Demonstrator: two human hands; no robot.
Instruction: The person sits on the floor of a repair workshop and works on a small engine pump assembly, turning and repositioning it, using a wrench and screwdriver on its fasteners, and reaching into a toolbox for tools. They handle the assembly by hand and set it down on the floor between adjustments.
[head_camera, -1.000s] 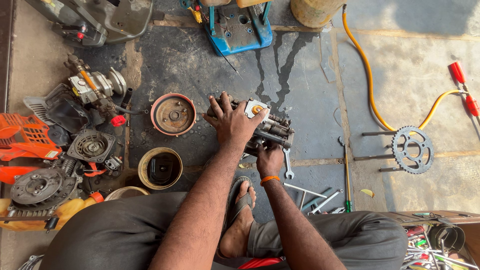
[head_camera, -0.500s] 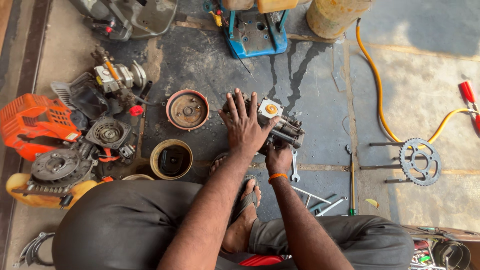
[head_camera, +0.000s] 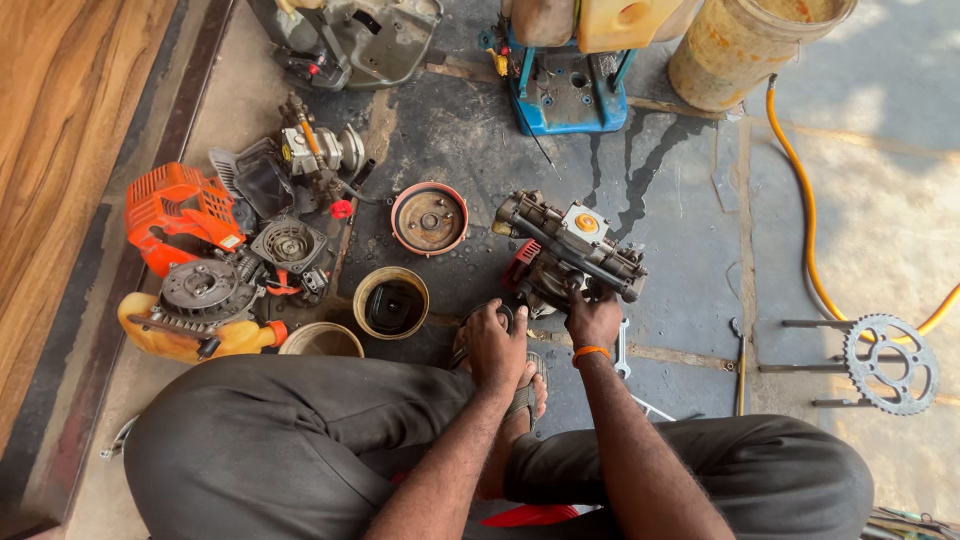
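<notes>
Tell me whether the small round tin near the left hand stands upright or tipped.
Upright. The round tin sits flat on the floor with its open mouth facing up, dark inside, beside the left hand.

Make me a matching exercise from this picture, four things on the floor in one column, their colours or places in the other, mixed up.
1. ribbed plastic engine cover
2. toothed metal sprocket
3. long hose
4. grimy metal pump assembly

A. under the right hand
B. yellow
C. orange
D. far right, on rods

Pairs: 1-C, 2-D, 3-B, 4-A
</notes>
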